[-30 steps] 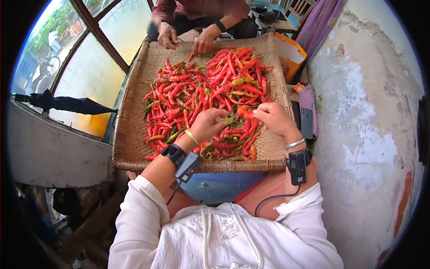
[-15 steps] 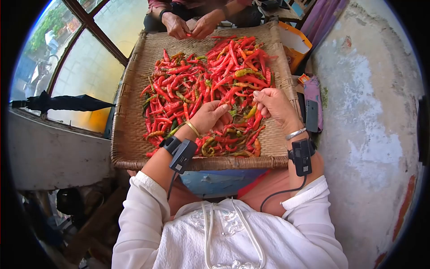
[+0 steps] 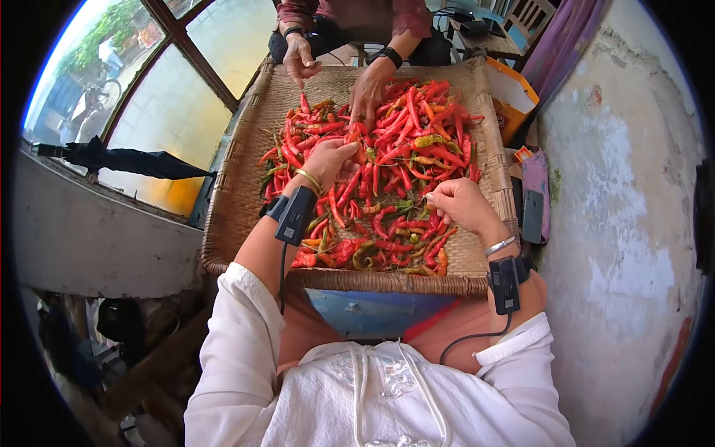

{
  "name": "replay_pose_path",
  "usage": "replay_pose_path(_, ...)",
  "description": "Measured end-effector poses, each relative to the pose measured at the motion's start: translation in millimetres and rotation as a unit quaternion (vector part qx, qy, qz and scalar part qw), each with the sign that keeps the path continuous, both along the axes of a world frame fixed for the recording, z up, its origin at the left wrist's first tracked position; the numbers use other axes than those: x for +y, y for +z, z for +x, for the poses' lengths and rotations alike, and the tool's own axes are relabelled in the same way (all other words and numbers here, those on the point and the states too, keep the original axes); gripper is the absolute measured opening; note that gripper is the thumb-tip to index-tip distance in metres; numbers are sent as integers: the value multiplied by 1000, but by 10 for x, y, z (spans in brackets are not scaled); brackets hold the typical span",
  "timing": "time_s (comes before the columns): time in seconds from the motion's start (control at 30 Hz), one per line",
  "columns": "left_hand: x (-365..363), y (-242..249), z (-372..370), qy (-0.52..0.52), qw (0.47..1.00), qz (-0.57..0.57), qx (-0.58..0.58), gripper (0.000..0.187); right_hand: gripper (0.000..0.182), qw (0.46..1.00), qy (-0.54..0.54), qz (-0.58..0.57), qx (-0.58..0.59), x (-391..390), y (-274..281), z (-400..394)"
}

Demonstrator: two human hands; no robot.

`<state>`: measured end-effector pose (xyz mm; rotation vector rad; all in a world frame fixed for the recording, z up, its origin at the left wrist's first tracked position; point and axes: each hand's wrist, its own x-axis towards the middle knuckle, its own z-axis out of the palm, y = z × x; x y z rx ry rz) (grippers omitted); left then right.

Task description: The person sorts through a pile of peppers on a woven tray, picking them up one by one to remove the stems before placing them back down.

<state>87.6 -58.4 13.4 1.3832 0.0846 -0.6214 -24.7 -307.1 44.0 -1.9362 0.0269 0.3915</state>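
A heap of red chili peppers, with some green and orange ones among them, lies in a woven basket tray. Over the middle of the heap, my left hand has its fingers curled at a red chili pepper, though the hand partly hides it. My right hand is above the tray's right part, thumb and fingertips pinched together. Whatever that pinch holds is too small to name. Loose chili peppers lie below both hands.
Across the tray a co-worker's hand reaches into the heap, and their other hand is raised near a chili pepper. A folded umbrella is at the left by the window. A phone lies right of the tray, near the wall.
My left hand has moved forward and left, away from my right hand. The co-worker's hands have parted, one now down in the heap. The view has shifted slightly.
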Motion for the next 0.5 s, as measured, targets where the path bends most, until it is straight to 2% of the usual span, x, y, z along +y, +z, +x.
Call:
replay_pose_path(0.07,73,-30,217,29,996,-78,-27,17,24,1000,16,-24,-6,8,23,16)
replay_pose_path(0.1,0,78,208,152,975,-152,-51,28,23,1000,19,-18,-16,5,17,22)
replay_pose_path(0.13,-70,151,171,153,975,-151,-52,28,23,999,23,-10,-24,10,12,17)
replay_pose_path(0.2,-199,237,73,249,956,-122,-95,45,23,999,27,33,-8,34,71,-7)
replay_pose_path(0.23,-245,150,-9,135,982,-54,-121,51,23,997,29,75,10,43,104,-15)
replay_pose_path(0.3,-409,164,-415,-75,987,18,-142,36,23,993,37,109,28,49,129,-37)
replay_pose_path(0.33,-472,106,-569,-141,978,16,-150,33,23,988,44,143,49,47,128,-48)
replay_pose_path(0.37,-513,55,-695,-198,960,76,-181,34,24,985,46,164,42,30,95,-47)
replay_pose_path(0.4,-525,37,-737,-268,920,147,-246,35,24,985,48,161,44,17,80,-37)
replay_pose_path(0.5,-573,-15,-826,-323,892,157,-274,33,26,968,9,249,28,-4,7,-38)
